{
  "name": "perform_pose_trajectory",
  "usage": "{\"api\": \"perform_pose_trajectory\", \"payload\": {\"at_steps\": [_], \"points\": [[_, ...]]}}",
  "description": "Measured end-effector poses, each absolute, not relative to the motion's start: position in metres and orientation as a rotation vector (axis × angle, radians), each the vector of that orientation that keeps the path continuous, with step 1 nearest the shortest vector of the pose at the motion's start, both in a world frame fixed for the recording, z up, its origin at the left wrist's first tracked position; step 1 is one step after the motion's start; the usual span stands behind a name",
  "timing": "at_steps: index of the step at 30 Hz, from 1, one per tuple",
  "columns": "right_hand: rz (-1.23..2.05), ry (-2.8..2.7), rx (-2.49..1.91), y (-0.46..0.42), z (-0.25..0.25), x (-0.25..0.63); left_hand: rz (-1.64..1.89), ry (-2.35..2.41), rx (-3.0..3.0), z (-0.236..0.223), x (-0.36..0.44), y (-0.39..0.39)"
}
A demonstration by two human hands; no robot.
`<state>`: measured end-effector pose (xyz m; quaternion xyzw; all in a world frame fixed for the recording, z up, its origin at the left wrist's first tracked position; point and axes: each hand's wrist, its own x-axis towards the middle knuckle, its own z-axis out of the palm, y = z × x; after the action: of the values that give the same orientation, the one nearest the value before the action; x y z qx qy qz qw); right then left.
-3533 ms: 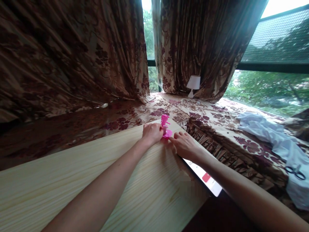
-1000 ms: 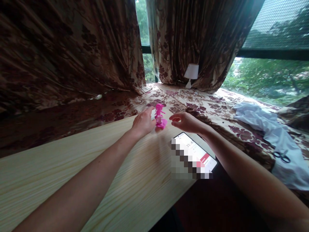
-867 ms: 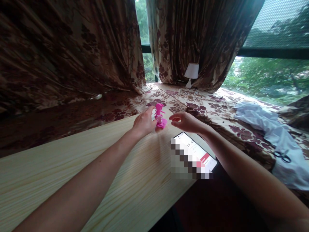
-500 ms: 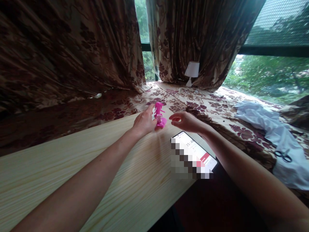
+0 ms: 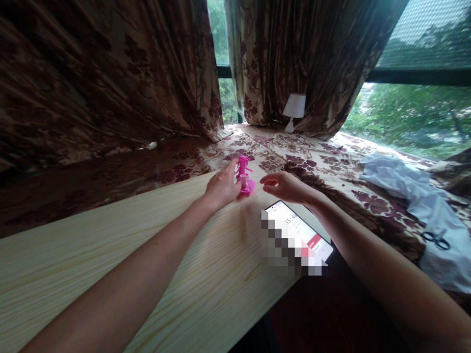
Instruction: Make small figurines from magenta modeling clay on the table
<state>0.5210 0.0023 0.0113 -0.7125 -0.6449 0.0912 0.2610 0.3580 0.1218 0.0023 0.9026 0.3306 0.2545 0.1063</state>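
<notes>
My left hand (image 5: pixel 222 185) is closed on the side of a small bright pink plastic piece (image 5: pixel 243 169), an upright post with thin prongs on a wider base. It stands at the far end of the pale wooden table (image 5: pixel 158 235); what exactly it is, I cannot tell. To its right, a short gap away, hovers my right hand (image 5: pixel 283 186), its fingers curved and slightly apart with nothing visible in them. Below that hand lies a phone (image 5: pixel 312 230) with a lit timer screen, partly blurred out by blocks.
Beyond the table is a surface covered in floral cloth (image 5: pixel 305 164). A small white lamp (image 5: pixel 294 105) stands near the curtains (image 5: pixel 268 59). On the right, black-handled scissors (image 5: pixel 436 240) rest on a crumpled white cloth (image 5: pixel 405 189).
The whole view has shifted very slightly. My left hand stays on the pink piece, and the fingertips of my right hand have drawn a little closer together.
</notes>
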Motion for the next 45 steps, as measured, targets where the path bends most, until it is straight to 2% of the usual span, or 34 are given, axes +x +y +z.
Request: {"api": "perform_pose_trajectory", "payload": {"at_steps": [21,29,35,45], "points": [[0.24,-1.739,-1.925,0.006,0.006,0.524,0.754,1.038,2.65,0.004,0.352,0.129],[0.254,-1.721,-1.935,0.005,0.01,0.523,0.955,0.875,2.592,0.005,0.345,0.124],[0.265,-1.688,-1.886,-0.003,0.019,0.527,1.091,0.694,2.469,-0.005,0.314,0.099],[0.227,-1.589,-1.902,-0.006,0.022,0.533,0.886,0.793,2.345,-0.041,0.237,0.077]]}}
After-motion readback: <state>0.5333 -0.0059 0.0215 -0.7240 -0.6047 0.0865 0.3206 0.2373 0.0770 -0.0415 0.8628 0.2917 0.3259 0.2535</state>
